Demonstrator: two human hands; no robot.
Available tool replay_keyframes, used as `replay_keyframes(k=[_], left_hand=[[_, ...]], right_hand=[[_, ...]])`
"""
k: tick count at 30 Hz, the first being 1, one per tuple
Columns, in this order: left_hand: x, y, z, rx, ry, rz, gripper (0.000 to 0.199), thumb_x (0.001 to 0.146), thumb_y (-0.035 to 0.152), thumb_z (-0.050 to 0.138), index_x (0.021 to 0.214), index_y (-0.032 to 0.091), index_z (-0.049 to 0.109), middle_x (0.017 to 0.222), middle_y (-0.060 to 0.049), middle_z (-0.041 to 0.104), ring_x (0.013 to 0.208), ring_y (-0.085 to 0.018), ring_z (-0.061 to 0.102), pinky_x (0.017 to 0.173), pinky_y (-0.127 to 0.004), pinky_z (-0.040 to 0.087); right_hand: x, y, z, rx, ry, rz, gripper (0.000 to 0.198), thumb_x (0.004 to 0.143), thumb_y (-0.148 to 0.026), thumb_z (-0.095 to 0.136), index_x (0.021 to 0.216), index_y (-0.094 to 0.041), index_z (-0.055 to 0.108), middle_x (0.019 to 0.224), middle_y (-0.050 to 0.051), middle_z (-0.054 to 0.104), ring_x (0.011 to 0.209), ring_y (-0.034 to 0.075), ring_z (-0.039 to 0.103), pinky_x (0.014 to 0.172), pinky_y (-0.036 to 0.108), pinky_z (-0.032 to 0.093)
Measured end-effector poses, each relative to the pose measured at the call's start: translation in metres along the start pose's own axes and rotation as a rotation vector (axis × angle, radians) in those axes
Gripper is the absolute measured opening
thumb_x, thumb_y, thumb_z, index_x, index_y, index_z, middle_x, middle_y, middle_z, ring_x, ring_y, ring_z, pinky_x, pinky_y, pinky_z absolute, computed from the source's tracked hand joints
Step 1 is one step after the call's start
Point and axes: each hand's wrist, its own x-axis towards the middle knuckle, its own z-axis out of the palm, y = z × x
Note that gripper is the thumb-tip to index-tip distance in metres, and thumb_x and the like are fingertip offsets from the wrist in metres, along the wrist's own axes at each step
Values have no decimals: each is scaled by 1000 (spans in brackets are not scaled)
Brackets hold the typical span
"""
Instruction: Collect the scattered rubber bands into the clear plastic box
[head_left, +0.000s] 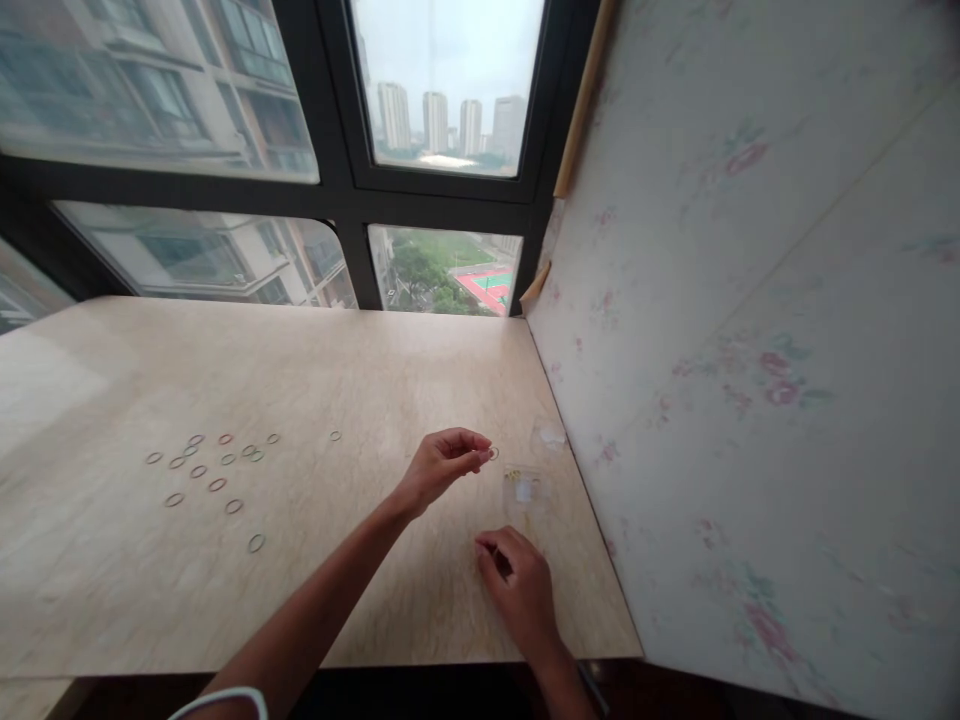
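My left hand (pixel 444 466) is closed in a pinch on a small thin ring (pixel 494 454), held out at the fingertips above the pale stone surface. Below and to the right of it lies a clear plastic packet (pixel 523 490) with small gold-coloured bits along its upper edge and a whitish patch. My right hand (pixel 519 580) is just in front of that packet, thumb and fingers curled together. Whatever sits between those fingertips, if anything, is too small to make out. A second clear plastic piece (pixel 550 435) rests farther back, beside the wall.
Several thin coloured rings (pixel 217 485) lie scattered on the left of the stone ledge (pixel 360 590), with one ring (pixel 335 436) apart from the group. A flowered wall (pixel 720 330) bounds the right side. Dark-framed windows (pixel 345 190) stand along the back.
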Motion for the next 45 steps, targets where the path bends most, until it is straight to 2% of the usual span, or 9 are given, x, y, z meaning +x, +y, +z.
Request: replay_keyframes(k=[4,10,15,23,27,33,40,45], left_hand=[[9,-12,34,85,-73,35,20,73,34,70,83,17,71,81,-6,72,64,-12,61,59,-24,50],[18,-27,68,477,-143,199,12,80,24,61,84,22,73,78,-3,73,62,-13,59,60,-25,48],[25,-35,74,657,-180,277,17,81,19,59,89,22,73,84,-3,75,64,-14,62,66,-27,49],[29,-39,65,794,-177,240,26,83,15,57,102,24,73,94,-4,75,73,-18,67,76,-32,51],[22,-40,46,750,-123,286,26,85,15,55,102,23,72,97,-5,74,73,-16,65,74,-30,51],[-6,-39,-12,696,52,345,22,84,12,54,97,20,70,92,-4,72,67,-12,62,65,-24,51],[-48,-54,-81,757,270,301,20,83,9,53,90,18,69,87,-3,71,68,-12,62,64,-23,50],[-65,-67,-111,745,346,269,22,80,7,52,89,17,69,87,-4,70,71,-13,62,68,-25,49]], right_hand=[[0,0,0,4,23,-2,18,85,-16,51,83,-21,69,72,1,65,65,14,59,64,25,46],[0,1,1,8,28,17,19,83,-13,53,84,-21,69,73,1,65,64,15,58,64,26,46],[-1,3,2,13,32,19,18,82,-12,53,84,-21,69,73,1,65,66,15,59,64,26,46],[-2,1,0,30,23,9,20,83,-11,52,84,-21,69,75,2,65,68,16,60,65,26,47],[-3,1,-2,24,-3,0,19,84,-13,51,84,-21,68,75,2,65,68,16,60,65,26,46],[-5,5,-2,7,-47,-30,18,89,-20,51,86,-20,68,77,3,66,72,17,61,68,27,47],[-9,16,0,10,-76,-43,23,92,-34,50,88,-21,69,85,6,70,79,19,65,71,29,51],[-8,23,2,-26,-92,9,29,88,-44,53,86,-22,72,87,7,72,79,20,67,70,29,54]])
